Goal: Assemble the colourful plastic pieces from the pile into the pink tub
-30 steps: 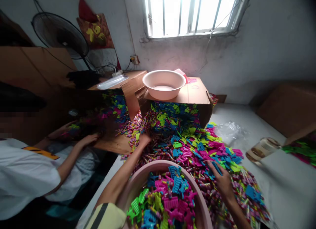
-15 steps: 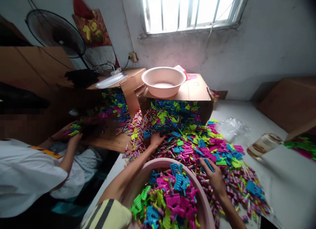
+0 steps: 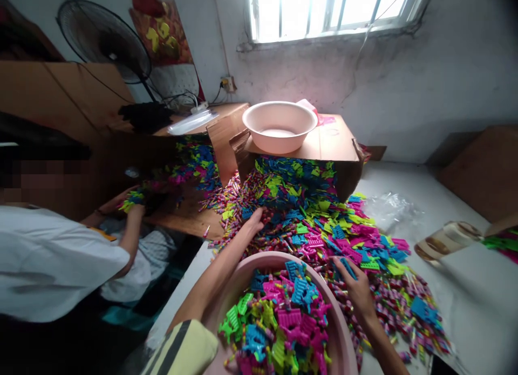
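Note:
My left hand reaches into the heap beyond the basin, its fingers stretched out and partly hidden among small striped sticks. On the right, my right hand is closed around a blue plastic piece with its fingers over the pile. Between my arms stands a pink basin, filled with plastic pieces in pink, blue, green and yellow, comb-like in shape, and striped sticks. The heap of loose coloured pieces spreads behind and right of the basin.
An open carton spills pieces onto the white table; a pale bowl stands on it. A clear bottle and plastic bag lie at right. A co-worker sits at left, hands on pieces.
The view has shifted, so the scene sits slightly to the right. My left hand has turned and its fingers have moved within the heap. My right hand still holds the blue piece.

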Demonstrator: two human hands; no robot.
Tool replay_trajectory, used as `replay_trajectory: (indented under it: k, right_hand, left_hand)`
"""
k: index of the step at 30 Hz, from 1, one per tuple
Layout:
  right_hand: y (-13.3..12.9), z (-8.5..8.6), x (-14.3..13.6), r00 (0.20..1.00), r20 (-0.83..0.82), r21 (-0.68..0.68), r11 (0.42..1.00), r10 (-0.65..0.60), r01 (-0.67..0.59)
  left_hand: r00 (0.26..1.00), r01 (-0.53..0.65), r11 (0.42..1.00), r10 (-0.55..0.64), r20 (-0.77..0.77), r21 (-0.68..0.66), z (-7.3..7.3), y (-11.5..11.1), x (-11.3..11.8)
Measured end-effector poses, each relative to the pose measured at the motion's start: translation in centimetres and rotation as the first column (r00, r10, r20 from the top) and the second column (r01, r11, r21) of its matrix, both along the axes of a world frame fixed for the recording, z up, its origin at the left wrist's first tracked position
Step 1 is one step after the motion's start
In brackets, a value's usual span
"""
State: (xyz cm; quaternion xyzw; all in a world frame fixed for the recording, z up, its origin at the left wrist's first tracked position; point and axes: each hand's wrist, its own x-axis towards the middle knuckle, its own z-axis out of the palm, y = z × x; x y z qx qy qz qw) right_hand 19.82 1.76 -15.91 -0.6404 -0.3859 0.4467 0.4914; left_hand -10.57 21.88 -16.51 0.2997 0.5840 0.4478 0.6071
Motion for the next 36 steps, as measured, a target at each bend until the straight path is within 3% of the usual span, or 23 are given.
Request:
replay_trajectory:
  k: [4,8,15,20,24,26,30,33,36]
  right_hand:
    - [0.3,1.2,-0.8,0.994,-0.093,-0.011,0.999,0.048,-0.049]
    - [0.0,4.1,-2.3,0.943,-0.319,-0.068,0.990,0.093,-0.121]
    - [-1.3,8.0,-3.9,0.738,-0.665,-0.034,0.982,0.115,-0.184]
    - [-2.4,9.5,-3.7,0.713,-0.690,-0.003,0.984,0.127,-0.178]
    - [-3.6,10.0,-3.3,0.773,-0.605,0.053,0.979,0.188,-0.197]
    - [-4.3,10.3,-2.9,0.829,-0.488,0.079,0.960,0.273,-0.270]
    - [-5.6,11.4,-2.3,0.894,-0.291,0.118,0.940,0.341,-0.321]
    - [-6.2,12.2,-2.0,0.883,-0.315,0.159,0.937,0.346,-0.311]
    - [-6.5,12.6,-2.0,0.803,-0.483,0.138,0.936,0.349,-0.324]
  left_hand:
    - [0.991,0.116,0.989,-0.110,0.072,-0.086,1.7,-0.9,1.3]
    - [0.962,0.248,0.965,-0.235,0.141,-0.085,4.2,-2.9,3.2]
    - [0.879,0.433,0.897,-0.442,0.181,0.089,9.4,-10.0,7.8]
    - [0.882,0.440,0.875,-0.463,0.085,0.203,12.3,-16.8,9.7]
    - [0.915,0.391,0.860,-0.326,-0.237,0.327,14.4,-20.9,9.3]
    - [0.891,0.417,0.841,-0.304,-0.337,0.343,15.5,-22.3,8.9]
    - [0.878,0.440,0.832,-0.320,-0.356,0.338,17.2,-24.2,8.6]
    - [0.883,0.434,0.834,-0.321,-0.341,0.339,17.8,-25.1,9.0]
    - [0.883,0.426,0.835,-0.299,-0.362,0.350,17.7,-25.7,9.4]
